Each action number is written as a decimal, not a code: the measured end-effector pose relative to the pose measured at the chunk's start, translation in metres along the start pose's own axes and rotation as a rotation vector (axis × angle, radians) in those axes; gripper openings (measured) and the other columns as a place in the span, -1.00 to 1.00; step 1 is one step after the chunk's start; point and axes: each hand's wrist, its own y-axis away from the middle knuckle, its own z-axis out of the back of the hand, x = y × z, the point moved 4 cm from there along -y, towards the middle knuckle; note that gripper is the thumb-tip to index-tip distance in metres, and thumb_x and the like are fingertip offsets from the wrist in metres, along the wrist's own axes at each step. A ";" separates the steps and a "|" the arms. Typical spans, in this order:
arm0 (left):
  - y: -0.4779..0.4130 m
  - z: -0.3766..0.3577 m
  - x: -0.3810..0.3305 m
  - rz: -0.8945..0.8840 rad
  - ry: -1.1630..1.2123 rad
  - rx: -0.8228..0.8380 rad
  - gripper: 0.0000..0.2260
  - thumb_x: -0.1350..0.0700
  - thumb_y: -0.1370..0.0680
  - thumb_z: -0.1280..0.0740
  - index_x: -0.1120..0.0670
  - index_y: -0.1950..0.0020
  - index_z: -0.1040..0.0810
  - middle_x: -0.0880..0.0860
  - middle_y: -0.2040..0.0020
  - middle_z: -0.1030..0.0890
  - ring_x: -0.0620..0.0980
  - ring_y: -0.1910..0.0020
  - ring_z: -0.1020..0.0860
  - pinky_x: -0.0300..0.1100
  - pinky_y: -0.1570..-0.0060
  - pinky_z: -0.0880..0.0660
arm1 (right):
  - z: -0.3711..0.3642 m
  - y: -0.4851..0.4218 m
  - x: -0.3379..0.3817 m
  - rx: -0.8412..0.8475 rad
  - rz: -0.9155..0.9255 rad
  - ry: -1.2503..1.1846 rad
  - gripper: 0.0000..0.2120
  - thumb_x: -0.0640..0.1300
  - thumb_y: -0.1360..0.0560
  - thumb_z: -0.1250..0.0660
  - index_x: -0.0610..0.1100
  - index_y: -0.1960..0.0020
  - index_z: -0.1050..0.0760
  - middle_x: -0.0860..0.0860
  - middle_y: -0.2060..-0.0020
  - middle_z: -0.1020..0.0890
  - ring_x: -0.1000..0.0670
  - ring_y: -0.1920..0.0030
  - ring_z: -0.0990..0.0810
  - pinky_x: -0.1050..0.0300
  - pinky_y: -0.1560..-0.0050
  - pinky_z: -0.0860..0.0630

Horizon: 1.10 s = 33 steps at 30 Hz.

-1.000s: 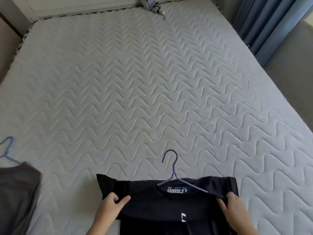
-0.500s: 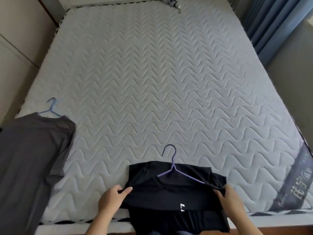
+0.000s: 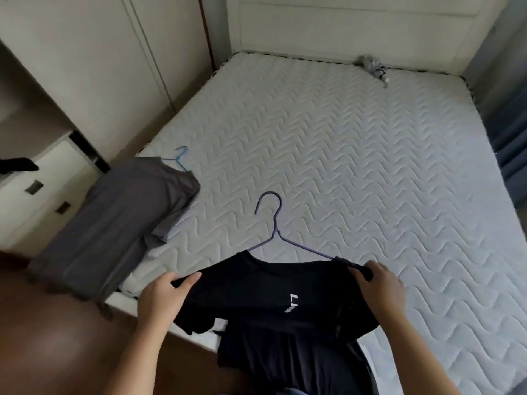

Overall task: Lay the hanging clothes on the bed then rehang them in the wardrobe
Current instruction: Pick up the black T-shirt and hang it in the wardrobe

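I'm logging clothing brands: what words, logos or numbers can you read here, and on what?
"L", then a cut-off stroke: white print on the black shirt.
Smaller white mark below it: too blurred to read.
No other text is visible.

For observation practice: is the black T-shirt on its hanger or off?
On: the hanger has its hook above the black T-shirt collar and its arm ends under the fabric.

matt black cloth shirt (image 3: 273, 297), quilted white mattress (image 3: 356, 155), glossy wood floor (image 3: 57, 337)
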 end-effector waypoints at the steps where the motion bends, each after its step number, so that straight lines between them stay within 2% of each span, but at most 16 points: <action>1: 0.002 0.015 0.007 0.000 0.017 -0.052 -0.57 -0.19 -0.44 -0.30 0.15 -0.08 -0.56 0.13 0.00 -0.63 0.16 -0.04 -0.54 -0.13 0.17 -0.33 | 0.005 -0.002 0.019 -0.034 0.066 0.014 -0.73 0.07 -0.47 -0.28 -0.15 0.12 -0.51 -0.08 0.16 -0.56 -0.18 0.07 -0.55 -0.01 0.01 -0.40; 3: 0.006 0.046 0.029 0.018 0.055 -0.161 -0.60 -0.17 -0.43 -0.33 0.17 0.04 -0.58 0.17 0.06 -0.64 0.20 0.00 -0.55 -0.08 0.18 -0.36 | 0.012 0.000 0.058 -0.067 0.178 -0.003 -0.73 0.05 -0.47 -0.31 -0.18 0.10 -0.54 -0.11 0.13 -0.55 -0.20 0.04 -0.53 -0.02 0.01 -0.41; 7: 0.021 0.105 0.084 0.048 0.137 -0.362 -0.66 -0.12 -0.43 -0.36 0.18 0.19 -0.53 0.15 0.17 -0.58 0.22 0.10 -0.54 -0.01 0.17 -0.40 | 0.006 0.023 0.137 -0.025 0.375 -0.106 -0.78 -0.01 -0.49 -0.29 -0.15 0.21 -0.47 -0.01 0.24 -0.41 -0.18 0.13 -0.50 0.09 0.22 -0.30; 10: 0.045 0.145 0.143 0.137 0.252 -0.460 -0.71 -0.07 -0.43 -0.38 0.17 0.18 -0.53 0.12 0.17 -0.56 0.20 0.11 -0.52 -0.04 0.19 -0.38 | -0.011 0.058 0.199 0.039 0.488 -0.141 -0.76 -0.02 -0.51 -0.25 -0.12 0.26 -0.39 -0.01 0.27 -0.43 -0.13 0.23 -0.42 0.08 0.27 -0.26; 12: 0.066 0.164 0.195 0.240 0.358 -0.504 -0.67 -0.15 -0.41 -0.36 0.14 0.21 -0.50 0.13 0.19 -0.57 0.22 0.12 -0.53 -0.02 0.17 -0.41 | -0.027 0.089 0.240 0.080 0.539 -0.120 -0.75 0.00 -0.50 -0.26 -0.15 0.24 -0.41 -0.03 0.25 -0.45 -0.10 0.23 -0.40 0.09 0.26 -0.26; 15: 0.106 0.188 0.276 0.423 0.477 -0.552 -0.59 -0.15 -0.44 -0.34 0.21 0.01 -0.53 0.19 0.08 -0.58 0.23 0.02 -0.52 -0.05 0.10 -0.39 | -0.055 0.138 0.305 0.122 0.645 -0.101 -0.68 0.02 -0.47 -0.31 -0.24 0.25 -0.44 -0.08 0.27 -0.50 -0.13 0.23 -0.44 0.09 0.26 -0.28; 17: 0.137 0.204 0.326 0.513 0.492 -0.576 -0.62 -0.16 -0.44 -0.32 0.14 0.00 -0.54 0.10 0.09 -0.58 0.16 0.03 -0.54 -0.01 0.07 -0.44 | -0.081 0.173 0.349 0.159 0.740 -0.092 -0.64 0.03 -0.44 -0.35 -0.28 0.27 -0.45 -0.15 0.28 -0.54 -0.18 0.23 -0.50 0.07 0.28 -0.32; 19: 0.169 0.224 0.367 0.577 0.507 -0.622 -0.72 -0.13 -0.44 -0.33 0.09 0.16 -0.53 0.07 0.20 -0.57 0.13 0.13 -0.55 0.03 0.11 -0.47 | -0.111 0.212 0.393 0.233 0.824 -0.075 -0.63 0.05 -0.41 -0.38 -0.28 0.26 -0.48 -0.18 0.28 -0.58 -0.20 0.20 -0.54 0.04 0.25 -0.39; 21: 0.197 0.245 0.404 0.625 0.498 -0.694 -0.73 -0.07 -0.47 -0.32 0.11 0.28 -0.46 0.12 0.28 -0.52 0.09 0.29 -0.49 0.00 0.20 -0.46 | -0.141 0.251 0.433 0.296 0.928 -0.071 -0.65 0.06 -0.40 -0.39 -0.27 0.22 -0.53 -0.17 0.27 -0.61 -0.20 0.16 -0.57 0.01 0.19 -0.47; 23: 0.220 0.264 0.434 0.682 0.471 -0.767 -0.70 -0.04 -0.49 -0.30 0.19 0.25 -0.45 0.20 0.28 -0.51 0.08 0.35 -0.44 -0.10 0.31 -0.36 | -0.167 0.291 0.470 0.317 1.039 -0.048 -0.63 0.07 -0.41 -0.37 -0.27 0.23 -0.51 -0.12 0.31 -0.57 -0.20 0.18 -0.56 0.03 0.24 -0.42; 26: 0.242 0.283 0.473 0.742 0.440 -0.884 -0.70 -0.03 -0.50 -0.29 0.20 0.26 -0.45 0.21 0.31 -0.51 0.14 0.32 -0.47 -0.08 0.30 -0.35 | -0.200 0.335 0.518 0.334 1.151 0.024 -0.62 0.09 -0.45 -0.32 -0.26 0.24 -0.48 -0.10 0.29 -0.54 -0.18 0.17 -0.54 0.04 0.26 -0.38; 29: 0.245 0.295 0.507 0.816 0.426 -0.951 -0.70 -0.03 -0.49 -0.29 0.20 0.25 -0.45 0.20 0.30 -0.52 0.14 0.30 -0.48 -0.01 0.23 -0.40 | -0.231 0.364 0.561 0.422 1.239 0.047 -0.71 0.05 -0.48 -0.30 -0.19 0.22 -0.46 -0.06 0.26 -0.52 -0.15 0.14 -0.54 0.08 0.25 -0.35; 33: 0.221 0.321 0.550 0.862 0.427 -0.980 -0.73 -0.04 -0.50 -0.28 0.14 0.27 -0.43 0.16 0.31 -0.51 0.10 0.30 -0.47 -0.08 0.30 -0.33 | -0.265 0.391 0.635 0.481 1.391 0.022 -0.80 -0.11 -0.51 -0.28 -0.13 0.27 -0.42 -0.12 0.31 -0.49 -0.19 0.14 -0.55 0.14 0.21 -0.27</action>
